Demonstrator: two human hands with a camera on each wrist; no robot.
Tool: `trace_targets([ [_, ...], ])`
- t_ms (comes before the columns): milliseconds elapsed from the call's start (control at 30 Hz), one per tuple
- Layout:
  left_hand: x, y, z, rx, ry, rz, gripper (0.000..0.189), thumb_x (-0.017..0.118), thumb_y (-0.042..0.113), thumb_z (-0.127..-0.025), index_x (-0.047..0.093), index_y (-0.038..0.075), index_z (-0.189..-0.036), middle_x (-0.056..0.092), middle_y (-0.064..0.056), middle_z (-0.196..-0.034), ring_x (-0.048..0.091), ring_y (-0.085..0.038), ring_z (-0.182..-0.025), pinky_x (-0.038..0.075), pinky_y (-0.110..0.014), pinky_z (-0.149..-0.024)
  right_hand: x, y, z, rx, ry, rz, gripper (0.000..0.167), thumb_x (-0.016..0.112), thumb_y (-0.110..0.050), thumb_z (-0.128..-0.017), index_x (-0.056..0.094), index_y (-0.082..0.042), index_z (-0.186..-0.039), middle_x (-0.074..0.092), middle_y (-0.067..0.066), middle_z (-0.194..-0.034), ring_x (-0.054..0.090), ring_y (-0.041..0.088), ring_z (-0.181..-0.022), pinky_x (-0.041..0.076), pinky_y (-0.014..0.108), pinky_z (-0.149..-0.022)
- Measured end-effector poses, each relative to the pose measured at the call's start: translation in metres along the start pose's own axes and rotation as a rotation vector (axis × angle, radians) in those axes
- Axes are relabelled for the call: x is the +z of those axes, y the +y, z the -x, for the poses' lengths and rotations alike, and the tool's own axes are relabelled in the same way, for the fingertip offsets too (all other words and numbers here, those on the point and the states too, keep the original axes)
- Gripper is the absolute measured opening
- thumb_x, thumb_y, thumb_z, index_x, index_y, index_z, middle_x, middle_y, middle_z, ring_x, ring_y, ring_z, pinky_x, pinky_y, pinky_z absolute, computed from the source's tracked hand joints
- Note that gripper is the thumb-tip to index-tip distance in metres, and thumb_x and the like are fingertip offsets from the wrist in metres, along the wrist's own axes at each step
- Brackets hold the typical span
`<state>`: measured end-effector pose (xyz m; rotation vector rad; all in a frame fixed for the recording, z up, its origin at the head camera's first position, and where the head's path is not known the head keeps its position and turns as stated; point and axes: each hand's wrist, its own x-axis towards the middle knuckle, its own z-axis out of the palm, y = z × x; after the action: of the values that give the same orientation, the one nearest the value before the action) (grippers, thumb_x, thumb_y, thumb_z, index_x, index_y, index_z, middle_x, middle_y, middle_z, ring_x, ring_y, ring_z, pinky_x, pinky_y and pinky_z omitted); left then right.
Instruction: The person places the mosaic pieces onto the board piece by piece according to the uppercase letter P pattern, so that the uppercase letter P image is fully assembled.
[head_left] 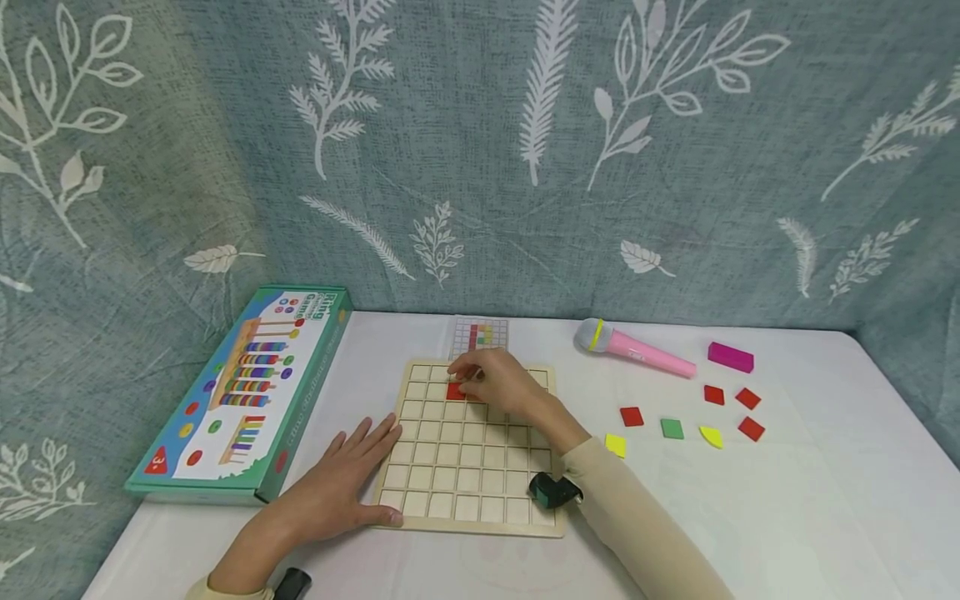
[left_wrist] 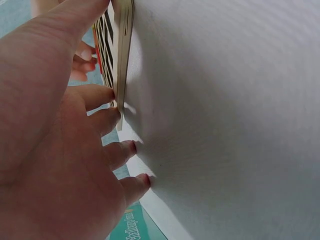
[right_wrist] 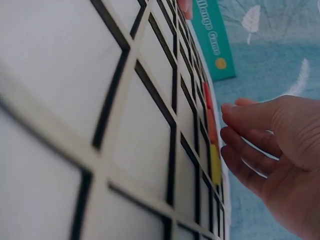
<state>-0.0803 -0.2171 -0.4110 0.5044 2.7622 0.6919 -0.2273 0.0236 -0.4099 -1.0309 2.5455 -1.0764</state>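
A pale wooden grid board (head_left: 447,454) lies on the white table. My left hand (head_left: 330,479) is spread flat at its left side, with the thumb and some fingertips touching the board's edge. Over the board's upper rows is my right hand (head_left: 498,383), its fingers loosely bent and no piece visible between them. Just beside those fingertips a red tile (head_left: 455,391) sits in a cell. In the right wrist view, red (right_wrist: 207,97) and yellow (right_wrist: 215,164) pieces show near the board's far side, by the right fingertips. The right hand covers part of the upper cells in the head view.
Behind the board lies a pattern card (head_left: 480,335). A game box (head_left: 247,392) is on the left. To the right are a pink toy microphone (head_left: 648,354), a magenta block (head_left: 731,357), several red tiles (head_left: 632,416), a green tile (head_left: 672,428) and yellow pieces (head_left: 616,446).
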Motion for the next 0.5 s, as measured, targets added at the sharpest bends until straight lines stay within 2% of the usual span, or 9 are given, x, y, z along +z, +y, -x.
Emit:
trace_targets([
  [267, 0.000, 0.001, 0.000, -0.002, 0.000, -0.001, 0.111, 0.074, 0.064, -0.070, 0.031, 0.002, -0.152, 0.024, -0.016, -0.160, 0.016, -0.047, -0.145, 0.012, -0.065, -0.114, -0.022, 0.008, 0.019, -0.045, 0.023, -0.017, 0.025, 0.067, -0.003, -0.091, 0.069, 0.000, -0.116, 0.070, 0.011, -0.103, 0.064, 0.019, -0.092, 0.054, 0.024, -0.081],
  [500, 0.001, 0.001, 0.000, 0.003, 0.004, -0.003, 0.110, 0.075, 0.063, -0.071, 0.031, 0.002, -0.152, 0.024, -0.017, -0.160, 0.016, -0.047, -0.145, 0.012, -0.065, -0.114, -0.042, 0.020, 0.044, -0.016, 0.060, 0.007, 0.024, 0.067, -0.004, -0.091, 0.070, 0.000, -0.114, 0.071, 0.010, -0.104, 0.065, 0.018, -0.091, 0.055, 0.029, -0.082],
])
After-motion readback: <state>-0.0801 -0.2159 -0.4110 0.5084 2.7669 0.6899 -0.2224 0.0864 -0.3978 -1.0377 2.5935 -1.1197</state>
